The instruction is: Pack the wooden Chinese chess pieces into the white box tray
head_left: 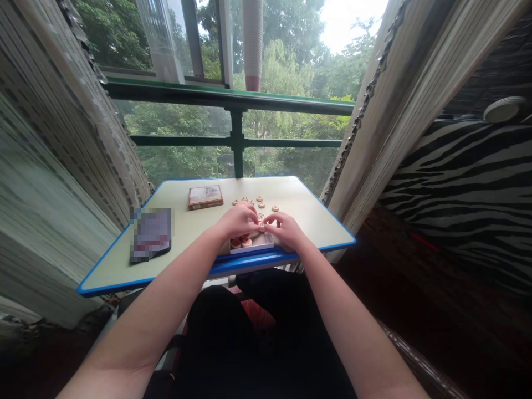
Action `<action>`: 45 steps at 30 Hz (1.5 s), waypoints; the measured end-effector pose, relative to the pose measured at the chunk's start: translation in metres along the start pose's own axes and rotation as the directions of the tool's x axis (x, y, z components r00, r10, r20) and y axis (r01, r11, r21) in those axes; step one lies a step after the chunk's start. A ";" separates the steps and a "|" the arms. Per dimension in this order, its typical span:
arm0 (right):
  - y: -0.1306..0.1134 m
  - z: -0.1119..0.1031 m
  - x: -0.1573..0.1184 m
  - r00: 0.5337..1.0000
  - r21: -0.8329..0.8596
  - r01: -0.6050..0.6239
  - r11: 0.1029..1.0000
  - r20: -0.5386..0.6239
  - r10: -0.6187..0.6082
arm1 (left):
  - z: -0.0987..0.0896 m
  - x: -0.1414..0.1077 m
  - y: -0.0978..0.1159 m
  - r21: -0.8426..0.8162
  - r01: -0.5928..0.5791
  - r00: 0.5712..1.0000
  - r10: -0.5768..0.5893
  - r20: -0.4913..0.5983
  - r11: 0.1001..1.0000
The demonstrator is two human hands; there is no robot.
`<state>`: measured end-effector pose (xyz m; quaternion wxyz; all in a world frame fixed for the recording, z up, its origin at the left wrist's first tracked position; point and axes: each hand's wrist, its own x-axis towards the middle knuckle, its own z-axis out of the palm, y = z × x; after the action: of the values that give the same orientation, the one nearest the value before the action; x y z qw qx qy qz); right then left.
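Observation:
My left hand [240, 220] reaches over the left part of a shallow white box [266, 240] at the table's near edge. My right hand [286, 228] is at the box's right side. The fingertips of both hands meet at a round wooden piece [261, 226] above the box's far side, fingers closed on it. Inside the box lie round pieces with red marks [246, 243]. Beyond my hands, several more round pieces [261, 205] are scattered on the table. My left hand hides part of the box.
The pale table [199, 233] has a blue edge. A flat patterned box [205, 197] stands at the back left, and a dark, blurred-out flat object [152, 235] lies at the left. Curtains hang on both sides; a green railing [236, 138] stands behind the table.

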<state>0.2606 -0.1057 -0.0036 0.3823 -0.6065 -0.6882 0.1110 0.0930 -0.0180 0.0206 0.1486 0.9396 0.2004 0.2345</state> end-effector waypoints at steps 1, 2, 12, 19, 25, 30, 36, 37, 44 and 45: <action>-0.001 0.000 0.000 1.000 0.002 -0.001 1.000 -0.002 0.002 | 0.000 0.000 0.000 0.003 0.003 1.000 -0.003 -0.006 1.000; -0.001 0.000 0.000 1.000 0.003 -0.004 1.000 -0.005 0.004 | 0.000 0.000 0.000 0.007 0.005 1.000 -0.005 -0.012 1.000; -0.004 -0.002 -0.001 0.999 0.020 -0.033 0.999 -0.006 0.033 | -0.004 -0.003 -0.001 -0.015 0.042 0.997 -0.043 -0.066 0.999; 0.000 -0.012 0.005 1.000 0.091 -0.022 0.996 0.014 0.021 | -0.017 0.005 -0.015 -0.057 0.265 0.955 -0.270 -0.122 0.963; 0.000 -0.025 0.053 0.997 0.045 0.030 0.999 0.068 -0.033 | -0.034 0.030 -0.027 -0.058 0.388 0.920 -0.391 -0.038 0.920; 0.010 -0.015 0.101 0.996 0.009 0.079 0.997 0.035 -0.079 | -0.020 0.043 -0.054 -0.051 0.325 0.917 -0.328 -0.227 0.944; 0.043 0.001 0.110 0.991 -0.119 0.135 0.984 0.000 -0.136 | -0.004 0.034 -0.077 0.061 0.271 0.912 -0.236 -0.335 0.961; 0.047 0.001 0.109 0.991 -0.127 0.126 0.984 -0.026 -0.131 | -0.003 0.033 -0.078 0.074 0.269 0.912 -0.229 -0.342 0.960; 0.050 -0.007 0.114 0.996 -0.186 0.067 0.980 -0.050 -0.078 | 0.004 0.032 -0.079 0.100 0.313 0.892 -0.256 -0.373 0.945; 0.050 -0.010 0.115 0.993 -0.185 0.063 0.981 -0.083 -0.079 | 0.005 0.032 -0.081 0.091 0.326 0.885 -0.269 -0.381 0.941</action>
<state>0.3076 0.0091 0.0171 0.3596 -0.6183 -0.6988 0.0067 0.0967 0.0662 -0.0014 0.0712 0.8464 0.3837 0.3623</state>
